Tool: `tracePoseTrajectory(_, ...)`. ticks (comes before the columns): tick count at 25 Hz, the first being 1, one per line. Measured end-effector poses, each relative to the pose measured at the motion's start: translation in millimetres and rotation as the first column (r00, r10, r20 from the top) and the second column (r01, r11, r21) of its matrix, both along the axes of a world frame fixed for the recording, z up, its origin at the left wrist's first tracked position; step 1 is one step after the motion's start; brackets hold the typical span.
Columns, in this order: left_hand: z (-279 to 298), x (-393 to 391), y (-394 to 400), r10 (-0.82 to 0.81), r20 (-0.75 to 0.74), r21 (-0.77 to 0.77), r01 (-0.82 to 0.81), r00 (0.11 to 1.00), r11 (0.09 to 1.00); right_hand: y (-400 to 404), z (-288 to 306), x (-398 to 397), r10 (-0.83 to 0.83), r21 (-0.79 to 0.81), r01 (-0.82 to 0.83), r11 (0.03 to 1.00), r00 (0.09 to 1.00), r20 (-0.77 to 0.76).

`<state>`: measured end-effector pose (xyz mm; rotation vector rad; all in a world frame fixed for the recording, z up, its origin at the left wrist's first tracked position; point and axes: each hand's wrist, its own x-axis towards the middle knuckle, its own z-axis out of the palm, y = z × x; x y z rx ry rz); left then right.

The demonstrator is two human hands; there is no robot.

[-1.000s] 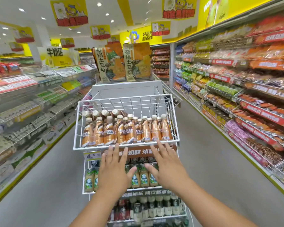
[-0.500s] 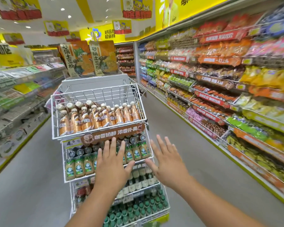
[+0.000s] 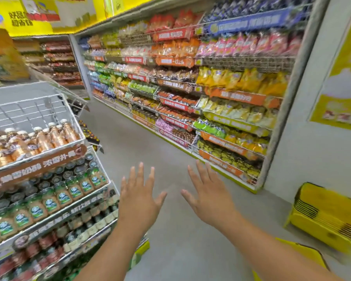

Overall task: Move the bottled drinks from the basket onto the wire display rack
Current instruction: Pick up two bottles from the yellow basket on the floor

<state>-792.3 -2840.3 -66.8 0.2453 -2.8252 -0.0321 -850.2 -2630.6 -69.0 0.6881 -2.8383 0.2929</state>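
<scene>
The white wire display rack (image 3: 77,126) stands at the left of the head view. Its top tier holds brown bottled drinks (image 3: 43,136) with white caps; the tier below holds green-labelled bottles (image 3: 63,196), and lower tiers carry more bottles. My left hand (image 3: 139,199) hovers over the aisle floor beside the rack's right edge, fingers spread and straight, holding nothing. My right hand (image 3: 209,193) is held out a little to its right, also flat and empty. A stack of yellow baskets (image 3: 324,216) sits on the floor at the lower right.
Long shelves of snack bags (image 3: 190,94) run along the right side of the grey aisle floor (image 3: 150,142). A white wall with a yellow poster (image 3: 340,82) stands at the far right. A yellow object (image 3: 300,254) shows under my right forearm.
The view has swung to the right, so the rack slid to the left edge and the yellow baskets came into sight. Both hands moved off the rack, still flat and empty.
</scene>
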Motion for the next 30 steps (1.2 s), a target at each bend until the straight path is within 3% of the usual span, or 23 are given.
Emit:
tracePoseTrajectory(6,-21.0,-76.5,194.4,-0.256,-0.019,0.029,0.256,0.967,0.966,202.8,-16.1,-18.8,-0.174,-0.107,0.173,0.979,0.985,-0.006)
tracePoseTrajectory(11,-36.1,-126.5,368.7,-0.429,-0.022,0.053,0.43,0.903,0.901,381.9,-29.8,-27.8,-0.384,-0.06,0.383,0.922,0.923,-0.008)
tracePoseTrajectory(15,-46.5,-150.1,469.9,-0.535,-0.004,0.075,0.534,0.845,0.842,474.7,-45.6,-32.3,-0.47,-0.05,0.47,0.881,0.883,0.01)
tracePoseTrajectory(21,-71.5,-201.1,559.7,-0.638,0.011,0.098,0.634,0.77,0.767,546.1,-67.0,-64.7,-0.553,-0.091,0.55,0.83,0.833,-0.014)
tracePoseTrajectory(30,-163.0,-316.4,635.1,-0.697,0.127,0.211,0.667,0.706,0.715,603.3,-130.4,-162.9,-0.504,-0.089,0.513,0.854,0.857,0.103)
